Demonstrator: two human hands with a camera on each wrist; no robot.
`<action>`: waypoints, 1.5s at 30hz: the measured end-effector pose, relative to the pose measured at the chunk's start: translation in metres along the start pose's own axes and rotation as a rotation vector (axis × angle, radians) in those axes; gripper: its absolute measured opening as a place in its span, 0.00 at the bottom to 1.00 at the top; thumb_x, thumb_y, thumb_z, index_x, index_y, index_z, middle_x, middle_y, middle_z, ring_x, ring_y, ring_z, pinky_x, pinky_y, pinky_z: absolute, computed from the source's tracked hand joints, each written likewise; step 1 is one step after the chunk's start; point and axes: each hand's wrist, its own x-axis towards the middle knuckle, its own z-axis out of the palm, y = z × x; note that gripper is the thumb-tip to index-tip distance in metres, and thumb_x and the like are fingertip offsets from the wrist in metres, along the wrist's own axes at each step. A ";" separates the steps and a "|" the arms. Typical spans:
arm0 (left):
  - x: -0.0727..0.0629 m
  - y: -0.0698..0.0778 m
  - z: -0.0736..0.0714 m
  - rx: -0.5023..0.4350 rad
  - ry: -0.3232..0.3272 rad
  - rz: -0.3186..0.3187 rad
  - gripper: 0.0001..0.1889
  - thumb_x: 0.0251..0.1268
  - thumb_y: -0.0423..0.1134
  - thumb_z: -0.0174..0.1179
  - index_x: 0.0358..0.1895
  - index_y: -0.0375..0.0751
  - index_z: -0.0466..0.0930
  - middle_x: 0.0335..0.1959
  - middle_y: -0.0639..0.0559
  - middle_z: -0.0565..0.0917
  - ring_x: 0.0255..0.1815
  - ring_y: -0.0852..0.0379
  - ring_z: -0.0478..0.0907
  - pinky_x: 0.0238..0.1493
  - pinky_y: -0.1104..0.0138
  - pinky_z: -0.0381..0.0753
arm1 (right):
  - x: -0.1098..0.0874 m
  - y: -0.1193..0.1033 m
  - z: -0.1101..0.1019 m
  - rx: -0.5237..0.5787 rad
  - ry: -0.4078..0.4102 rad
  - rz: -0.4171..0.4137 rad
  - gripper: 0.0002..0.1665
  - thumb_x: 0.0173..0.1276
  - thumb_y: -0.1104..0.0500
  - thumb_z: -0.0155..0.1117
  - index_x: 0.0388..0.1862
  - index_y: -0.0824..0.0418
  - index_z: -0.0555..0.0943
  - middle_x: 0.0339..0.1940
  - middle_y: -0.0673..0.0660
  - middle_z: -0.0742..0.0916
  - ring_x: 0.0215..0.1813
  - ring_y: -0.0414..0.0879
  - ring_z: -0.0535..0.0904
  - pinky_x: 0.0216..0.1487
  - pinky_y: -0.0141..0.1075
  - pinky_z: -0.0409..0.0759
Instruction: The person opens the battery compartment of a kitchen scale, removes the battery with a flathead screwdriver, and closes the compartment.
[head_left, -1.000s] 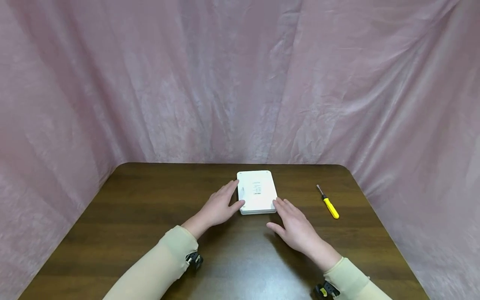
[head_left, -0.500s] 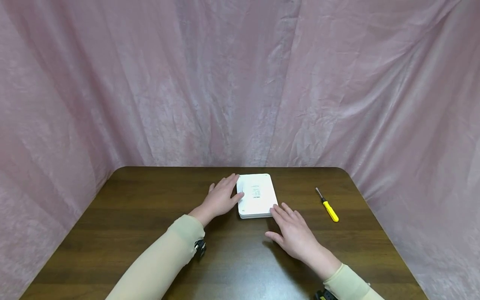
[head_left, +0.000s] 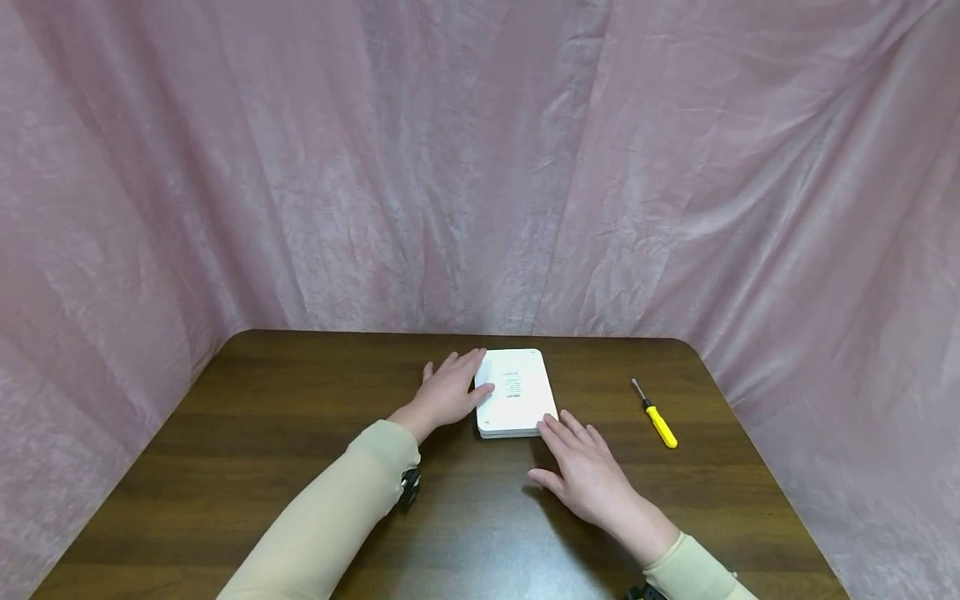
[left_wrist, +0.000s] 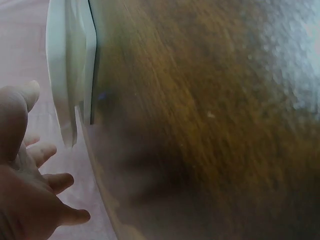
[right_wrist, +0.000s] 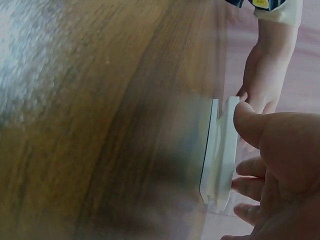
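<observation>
A flat white case [head_left: 513, 412] with rounded corners and a printed label on its upper face lies on the table. My left hand [head_left: 444, 395] is at its left side, fingers extended to the far left corner and thumb over the top face. My right hand [head_left: 592, 477] has its fingertips right at the near right corner, thumb spread toward the left. In the left wrist view the case [left_wrist: 59, 65] shows two layers with a groove between them. The right wrist view shows the case [right_wrist: 227, 150] edge-on, with the fingers of my right hand [right_wrist: 287, 165] beside it.
A screwdriver [head_left: 658, 422] with a yellow handle lies to the right of the case, its shaft pointing away from me. The brown wooden table [head_left: 300, 400] has rounded far corners. Behind it hangs a pink curtain [head_left: 450, 167].
My left hand has moved forward along the left side of the case, toward its far corner. My right hand has shifted slightly left at the near corner. The screwdriver stays put.
</observation>
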 end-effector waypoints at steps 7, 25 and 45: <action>-0.001 0.000 0.003 -0.003 -0.020 -0.018 0.40 0.88 0.61 0.55 0.91 0.49 0.56 0.89 0.49 0.63 0.89 0.32 0.54 0.80 0.24 0.46 | 0.000 0.000 0.002 0.014 0.007 -0.003 0.43 0.79 0.45 0.74 0.82 0.67 0.74 0.83 0.64 0.76 0.86 0.66 0.64 0.80 0.70 0.61; -0.006 0.004 0.004 0.026 -0.028 -0.045 0.40 0.88 0.62 0.54 0.92 0.51 0.55 0.88 0.50 0.65 0.88 0.33 0.56 0.80 0.24 0.45 | 0.000 0.007 -0.002 0.018 0.020 -0.010 0.43 0.80 0.42 0.72 0.81 0.69 0.75 0.80 0.66 0.78 0.85 0.66 0.66 0.82 0.68 0.61; -0.025 0.003 0.005 0.040 -0.036 -0.045 0.44 0.86 0.62 0.56 0.93 0.49 0.49 0.86 0.48 0.68 0.87 0.36 0.61 0.80 0.25 0.47 | 0.005 0.022 -0.006 0.031 0.011 0.043 0.42 0.81 0.41 0.69 0.81 0.68 0.75 0.81 0.66 0.78 0.85 0.67 0.66 0.81 0.70 0.59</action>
